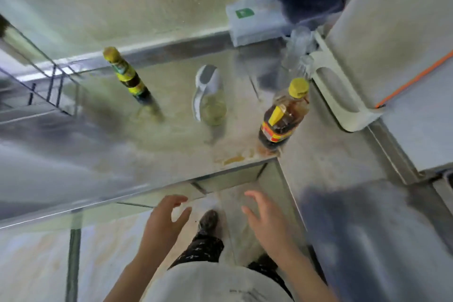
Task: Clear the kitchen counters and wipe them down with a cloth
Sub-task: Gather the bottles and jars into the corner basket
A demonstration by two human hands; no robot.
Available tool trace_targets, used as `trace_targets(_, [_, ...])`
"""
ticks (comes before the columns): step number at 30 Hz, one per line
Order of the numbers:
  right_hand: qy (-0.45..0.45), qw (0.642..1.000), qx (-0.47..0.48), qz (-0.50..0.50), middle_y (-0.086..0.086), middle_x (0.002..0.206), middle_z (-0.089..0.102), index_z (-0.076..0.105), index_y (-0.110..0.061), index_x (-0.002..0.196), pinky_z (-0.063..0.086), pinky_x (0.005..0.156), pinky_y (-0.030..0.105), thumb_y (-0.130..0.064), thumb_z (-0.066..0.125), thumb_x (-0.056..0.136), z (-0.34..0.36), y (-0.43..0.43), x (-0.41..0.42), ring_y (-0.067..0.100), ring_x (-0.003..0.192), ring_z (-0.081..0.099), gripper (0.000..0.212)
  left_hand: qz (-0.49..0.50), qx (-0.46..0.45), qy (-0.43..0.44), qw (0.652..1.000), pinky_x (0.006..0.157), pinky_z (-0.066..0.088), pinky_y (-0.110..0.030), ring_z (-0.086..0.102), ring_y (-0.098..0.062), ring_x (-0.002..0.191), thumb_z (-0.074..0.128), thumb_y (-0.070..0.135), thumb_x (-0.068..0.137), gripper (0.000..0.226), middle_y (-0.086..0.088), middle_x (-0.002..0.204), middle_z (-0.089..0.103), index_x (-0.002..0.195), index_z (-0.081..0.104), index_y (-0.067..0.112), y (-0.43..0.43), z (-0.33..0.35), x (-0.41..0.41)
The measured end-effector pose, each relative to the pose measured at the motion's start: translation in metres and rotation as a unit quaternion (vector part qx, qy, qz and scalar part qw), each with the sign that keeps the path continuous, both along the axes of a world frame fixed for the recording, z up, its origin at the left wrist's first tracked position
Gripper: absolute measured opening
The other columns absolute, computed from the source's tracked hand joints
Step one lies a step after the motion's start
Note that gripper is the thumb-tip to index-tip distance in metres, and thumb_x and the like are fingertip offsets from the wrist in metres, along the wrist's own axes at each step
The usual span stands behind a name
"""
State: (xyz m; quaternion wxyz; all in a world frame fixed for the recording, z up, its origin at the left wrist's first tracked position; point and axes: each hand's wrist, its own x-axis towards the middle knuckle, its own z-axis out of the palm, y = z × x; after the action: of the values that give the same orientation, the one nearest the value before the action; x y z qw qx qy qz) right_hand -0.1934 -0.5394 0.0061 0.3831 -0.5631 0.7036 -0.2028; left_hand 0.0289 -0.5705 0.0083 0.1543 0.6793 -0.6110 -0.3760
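Nearest, left hand [166,216] and right hand [266,219] hover before the counter [171,144], fingers [175,200] spread, holding nothing. Beyond, a spill [232,159] by the brown bottle [282,117] could make it slide or tip when grabbed; jug [210,98] and dark bottle [130,78] stand farther back.

Blurred, unreadable bottle labels [277,125]; rack [36,86] cropped at left edge.

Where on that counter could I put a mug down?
The counter is bare front-left, between the dark bottle and the near edge, and right of the yellow-capped bottle, before the white board. Crowded: back corner with glasses and box.
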Motion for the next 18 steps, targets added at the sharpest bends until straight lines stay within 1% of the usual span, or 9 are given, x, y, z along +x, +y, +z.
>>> trace_targets(3, [0.054, 0.997, -0.015, 0.044, -0.003, 0.125, 0.054, 0.050, -0.017, 0.128, 0.035, 0.091, 0.018, -0.029, 0.050, 0.095, 0.001, -0.038, 0.041, 0.015, 0.118, 0.049, 0.035, 0.035, -0.003, -0.014, 0.999, 0.078, 0.039, -0.024, 0.060, -0.014, 0.094, 0.069, 0.011, 0.081, 0.024, 0.010, 0.094, 0.060, 0.091, 0.055, 0.029, -0.014, -0.004, 0.042])
trace_targets(6, [0.099, 0.994, -0.030, 0.040, 0.000, 0.125, 0.054, 0.049, -0.016, 0.129, 0.039, 0.090, 0.026, -0.031, 0.051, 0.094, -0.002, -0.084, 0.073, 0.018, 0.117, 0.049, 0.038, 0.042, -0.014, -0.030, 0.999, 0.074, 0.039, -0.025, 0.060, -0.015, 0.092, 0.068, 0.014, 0.082, 0.022, 0.012, 0.095, 0.058, 0.092, 0.056, 0.030, -0.049, -0.007, 0.078])
trace_targets(7, [0.118, 0.992, -0.033, 0.031, 0.001, 0.124, 0.054, 0.047, -0.015, 0.130, 0.040, 0.089, 0.027, -0.032, 0.051, 0.094, -0.003, -0.101, 0.081, 0.019, 0.115, 0.049, 0.040, 0.037, -0.018, -0.041, 0.998, 0.074, 0.039, -0.025, 0.060, -0.016, 0.092, 0.067, 0.017, 0.083, 0.017, 0.010, 0.097, 0.057, 0.096, 0.060, 0.025, -0.066, -0.009, 0.090])
trace_targets(9, [0.141, 0.989, -0.035, -0.016, 0.004, 0.126, 0.053, 0.043, -0.012, 0.132, 0.042, 0.086, 0.031, -0.036, 0.053, 0.092, -0.002, -0.136, 0.095, 0.023, 0.114, 0.050, 0.049, 0.035, -0.028, -0.056, 0.997, 0.075, 0.039, -0.025, 0.061, -0.020, 0.093, 0.066, 0.019, 0.084, 0.021, 0.002, 0.105, 0.058, 0.105, 0.062, 0.016, -0.107, -0.010, 0.112])
trace_targets(11, [0.119, 0.988, -0.036, -0.089, 0.005, 0.125, 0.053, 0.042, -0.011, 0.132, 0.044, 0.081, 0.036, -0.042, 0.055, 0.089, 0.004, -0.170, 0.109, 0.025, 0.112, 0.053, 0.055, 0.039, -0.052, -0.065, 0.996, 0.076, 0.039, -0.026, 0.061, -0.023, 0.095, 0.067, 0.019, 0.083, 0.030, -0.006, 0.112, 0.058, 0.111, 0.060, 0.011, -0.153, -0.006, 0.129])
trace_targets(13, [0.069, 0.984, -0.023, -0.165, 0.005, 0.110, 0.057, 0.049, -0.011, 0.119, 0.042, 0.072, 0.034, -0.049, 0.056, 0.086, 0.010, -0.200, 0.121, 0.027, 0.102, 0.057, 0.050, 0.052, -0.079, -0.046, 0.994, 0.079, 0.039, -0.026, 0.058, -0.025, 0.102, 0.069, 0.019, 0.082, 0.038, -0.010, 0.115, 0.056, 0.116, 0.057, 0.008, -0.200, 0.001, 0.140])
trace_targets(15, [0.031, 0.972, -0.005, -0.233, 0.002, 0.090, 0.058, 0.049, -0.013, 0.100, 0.038, 0.065, 0.033, -0.050, 0.053, 0.087, 0.015, -0.220, 0.130, 0.027, 0.084, 0.056, 0.040, 0.062, -0.094, -0.033, 0.993, 0.081, 0.039, -0.027, 0.055, -0.024, 0.109, 0.070, 0.022, 0.081, 0.048, -0.011, 0.121, 0.052, 0.123, 0.051, 0.008, -0.244, 0.007, 0.145])
trace_targets(16, [0.026, 0.966, -0.008, -0.258, 0.001, 0.082, 0.058, 0.048, -0.013, 0.095, 0.037, 0.062, 0.033, -0.049, 0.051, 0.089, 0.016, -0.226, 0.132, 0.026, 0.077, 0.054, 0.037, 0.065, -0.096, -0.032, 0.993, 0.082, 0.040, -0.029, 0.054, -0.023, 0.112, 0.070, 0.026, 0.080, 0.054, -0.010, 0.125, 0.049, 0.127, 0.048, 0.009, -0.263, 0.009, 0.145])
trace_targets(18, [0.023, 0.956, -0.037, -0.290, 0.001, 0.076, 0.060, 0.051, -0.010, 0.090, 0.037, 0.059, 0.033, -0.042, 0.050, 0.092, 0.017, -0.233, 0.133, 0.026, 0.072, 0.056, 0.031, 0.074, -0.094, -0.016, 0.993, 0.089, 0.042, -0.034, 0.051, -0.023, 0.116, 0.072, 0.031, 0.079, 0.067, -0.010, 0.132, 0.044, 0.133, 0.040, 0.009, -0.298, 0.009, 0.144])
